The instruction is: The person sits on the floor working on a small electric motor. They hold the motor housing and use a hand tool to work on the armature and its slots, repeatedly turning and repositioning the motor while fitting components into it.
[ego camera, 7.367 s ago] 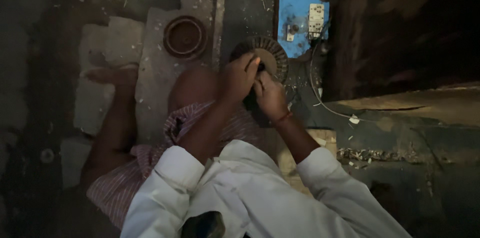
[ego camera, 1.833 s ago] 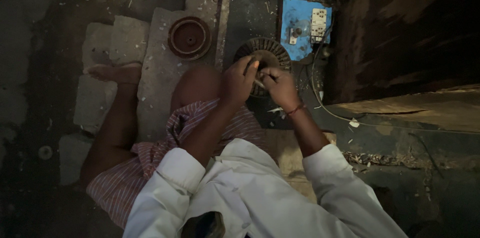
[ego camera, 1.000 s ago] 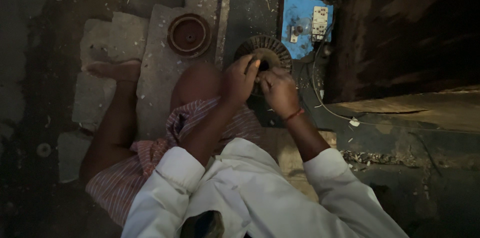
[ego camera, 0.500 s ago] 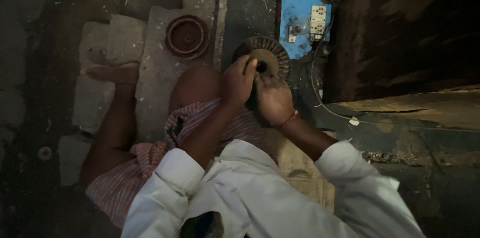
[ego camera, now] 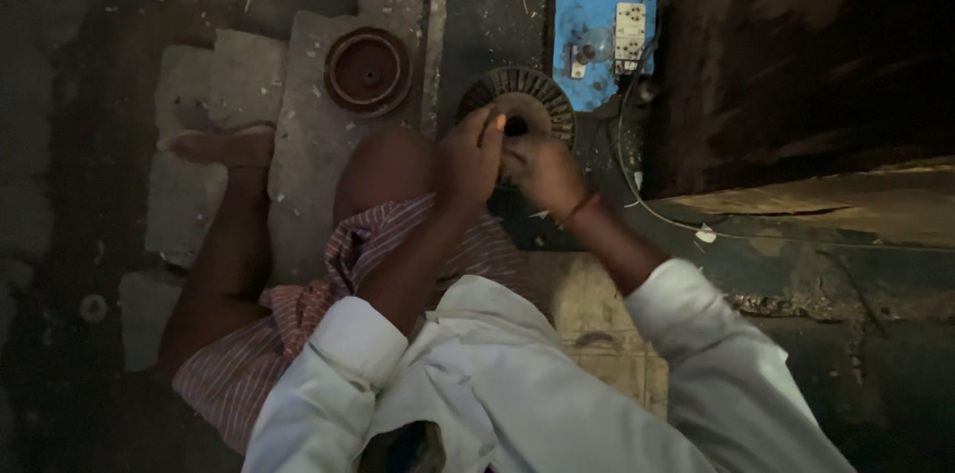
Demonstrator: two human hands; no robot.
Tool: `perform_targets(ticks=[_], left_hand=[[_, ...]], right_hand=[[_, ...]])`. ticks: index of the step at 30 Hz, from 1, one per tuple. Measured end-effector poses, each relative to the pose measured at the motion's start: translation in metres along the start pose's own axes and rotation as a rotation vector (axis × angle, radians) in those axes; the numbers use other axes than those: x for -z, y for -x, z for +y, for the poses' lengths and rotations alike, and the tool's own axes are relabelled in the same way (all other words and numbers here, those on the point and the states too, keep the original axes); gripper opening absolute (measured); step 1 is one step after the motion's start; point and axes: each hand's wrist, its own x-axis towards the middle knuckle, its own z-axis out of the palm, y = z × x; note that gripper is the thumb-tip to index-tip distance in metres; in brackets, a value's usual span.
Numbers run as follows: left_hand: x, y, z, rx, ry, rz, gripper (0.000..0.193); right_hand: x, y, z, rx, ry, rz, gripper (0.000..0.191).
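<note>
Hidden: both hands cover the near rim of the round ribbed part; whatever small piece they pinch cannot be made out.
Left hand: fingers curled closed at the part's dark centre hole.
Right hand: fingers bunched closed just beside the left.
Ribbed part: on the floor past the bent knee.
Blue switch board: flat, rectangular, white sockets, just behind the part.
Brown round dish: on a stone slab to the left.

The floor was dark, cracked concrete — dim light throughout. Left of a blue switchboard lay pale stone slabs; right of it stood a dark wooden wall.
</note>
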Motion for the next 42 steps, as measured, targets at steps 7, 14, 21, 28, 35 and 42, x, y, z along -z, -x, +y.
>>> perform_targets(ticks=[7, 14, 21, 28, 35, 42], left_hand=[[-0.006, -0.003, -0.001, -0.006, -0.108, 0.002, 0.041], [-0.005, -0.004, -0.009, -0.075, 0.000, 0.006, 0.038], [-0.007, -0.002, -0.013, -0.103, -0.085, 0.056, 0.039], [-0.012, -0.007, -0.023, -0.046, -0.074, 0.019, 0.043], [-0.006, -0.002, -0.021, 0.104, -0.055, -0.095, 0.048], [-0.006, -0.006, -0.017, -0.084, -0.043, 0.047, 0.039]], right_hand=[[-0.012, 0.018, 0.000, 0.360, 0.458, 0.272, 0.026], [-0.003, -0.004, 0.016, -0.010, -0.038, -0.039, 0.015], [-0.019, 0.012, 0.010, 0.154, 0.183, 0.178, 0.022], [-0.026, 0.022, 0.009, 0.243, 0.430, 0.261, 0.031], [-0.016, -0.006, 0.034, -0.196, -0.459, -0.165, 0.020], [-0.026, 0.020, 0.005, 0.224, 0.240, 0.316, 0.020]])
